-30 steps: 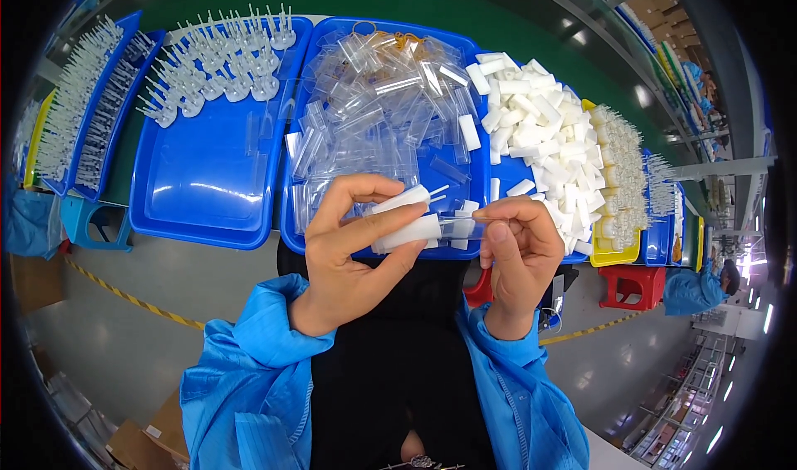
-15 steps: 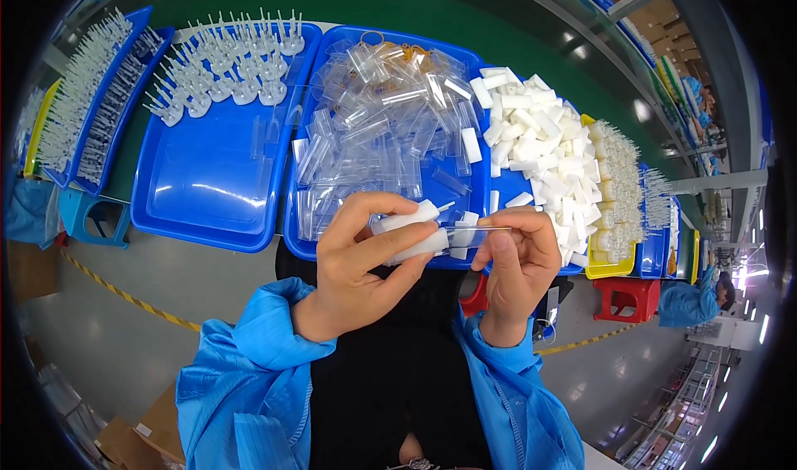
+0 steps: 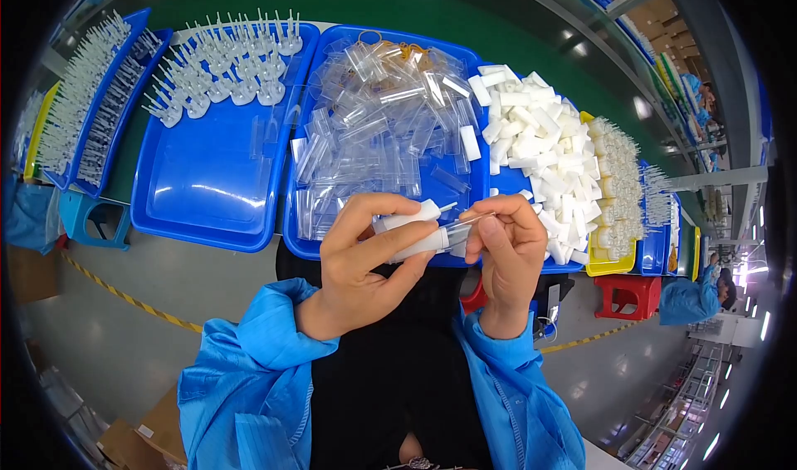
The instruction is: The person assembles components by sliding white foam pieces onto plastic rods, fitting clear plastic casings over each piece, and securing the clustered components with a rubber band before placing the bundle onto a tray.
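Note:
Two white plastic pieces lie side by side in my left hand (image 3: 353,262), whose fingers are closed round them. The upper white piece (image 3: 427,210) has a thin pin sticking out of its right end. At the right end of the lower white piece (image 3: 433,242) is a clear plastic sleeve (image 3: 462,231). My right hand (image 3: 510,262) pinches that sleeve between thumb and fingertips. Whether the sleeve goes round the piece or only touches its end, I cannot tell. Both hands hover over the front edge of the trays.
A blue tray (image 3: 290,221) full of loose clear sleeves lies beyond my hands. Right of it is a heap of white blocks (image 3: 548,138), then a yellow tray (image 3: 613,268) of pinned parts. Upright white parts (image 3: 241,67) stand in the left blue tray (image 3: 203,239). A red stool (image 3: 627,300) stands at right.
My right hand has moved slightly left, toward the lower white piece, and its fingers have curled more. The sleeve now looks tilted and bent. My left hand has hardly moved.

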{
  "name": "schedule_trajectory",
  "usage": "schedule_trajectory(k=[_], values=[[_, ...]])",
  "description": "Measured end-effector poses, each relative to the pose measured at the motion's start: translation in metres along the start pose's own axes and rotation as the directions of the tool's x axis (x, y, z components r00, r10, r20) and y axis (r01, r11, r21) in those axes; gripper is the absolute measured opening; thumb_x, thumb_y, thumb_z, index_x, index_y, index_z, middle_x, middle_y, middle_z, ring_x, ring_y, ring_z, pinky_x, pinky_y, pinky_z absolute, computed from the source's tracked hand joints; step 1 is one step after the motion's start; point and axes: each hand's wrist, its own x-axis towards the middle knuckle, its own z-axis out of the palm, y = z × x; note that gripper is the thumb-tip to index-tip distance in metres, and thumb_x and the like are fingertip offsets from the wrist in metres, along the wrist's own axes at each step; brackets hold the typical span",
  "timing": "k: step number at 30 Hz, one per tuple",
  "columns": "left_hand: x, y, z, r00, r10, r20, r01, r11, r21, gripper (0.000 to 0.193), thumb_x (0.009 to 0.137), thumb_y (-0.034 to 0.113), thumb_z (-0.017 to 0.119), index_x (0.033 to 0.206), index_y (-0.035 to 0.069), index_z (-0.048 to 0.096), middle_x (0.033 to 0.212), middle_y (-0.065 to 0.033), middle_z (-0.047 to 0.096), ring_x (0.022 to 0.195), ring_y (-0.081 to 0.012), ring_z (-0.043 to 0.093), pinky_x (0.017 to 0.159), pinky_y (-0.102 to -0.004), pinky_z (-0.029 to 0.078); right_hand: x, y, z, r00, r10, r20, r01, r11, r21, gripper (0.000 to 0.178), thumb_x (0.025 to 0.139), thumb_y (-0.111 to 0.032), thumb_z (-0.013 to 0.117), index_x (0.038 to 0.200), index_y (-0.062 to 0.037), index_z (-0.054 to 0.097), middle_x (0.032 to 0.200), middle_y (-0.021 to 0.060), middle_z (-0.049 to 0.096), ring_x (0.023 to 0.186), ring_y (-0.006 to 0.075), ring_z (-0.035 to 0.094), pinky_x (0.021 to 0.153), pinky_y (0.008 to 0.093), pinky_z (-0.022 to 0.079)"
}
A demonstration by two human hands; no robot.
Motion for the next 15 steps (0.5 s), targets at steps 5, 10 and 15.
schedule_trajectory(k=[5, 10, 15], values=[[0.000, -0.001, 0.002, 0.999, -0.053, -0.012, 0.053, 0.998, -0.030, 0.033, 0.070, 0.000, 0.076, 0.102, 0.005, 0.073, 0.107, -0.0100, 0.060, 0.087, -0.0183, 0.061, 0.059, -0.0252, 0.045, -0.006, 0.004, 0.014, 0.983, -0.170, -0.065, 0.158, 0.975, -0.157, 0.015, 0.090, 0.000, 0.062, 0.104, 0.0037, 0.060, 0.094, 0.0127, 0.067, 0.067, 0.0105, 0.062, 0.057, 0.0229, 0.052], [0.006, 0.006, -0.002, 0.995, -0.053, 0.087, 0.054, 0.999, -0.006, 0.045, 0.070, -0.004, 0.075, 0.113, 0.004, 0.068, 0.116, -0.0123, 0.056, 0.098, -0.0234, 0.060, 0.066, -0.0277, 0.050, 0.000, 0.015, 0.016, 0.980, -0.124, -0.159, 0.098, 0.982, -0.161, 0.022, 0.091, 0.002, 0.060, 0.112, 0.0038, 0.058, 0.087, 0.0107, 0.067, 0.069, 0.0105, 0.062, 0.062, 0.0209, 0.052], [0.004, 0.000, 0.001, 0.991, -0.048, 0.129, 0.036, 0.995, 0.097, 0.057, 0.067, -0.012, 0.073, 0.121, 0.003, 0.063, 0.123, -0.0156, 0.051, 0.105, -0.0311, 0.058, 0.074, -0.0329, 0.053, 0.004, 0.020, 0.025, 0.905, -0.410, 0.112, 0.385, 0.680, -0.624, 0.081, 0.071, -0.010, 0.082, 0.138, 0.0004, 0.038, 0.126, 0.0152, 0.048, 0.099, 0.0197, 0.060, 0.081, 0.0295, 0.052]])
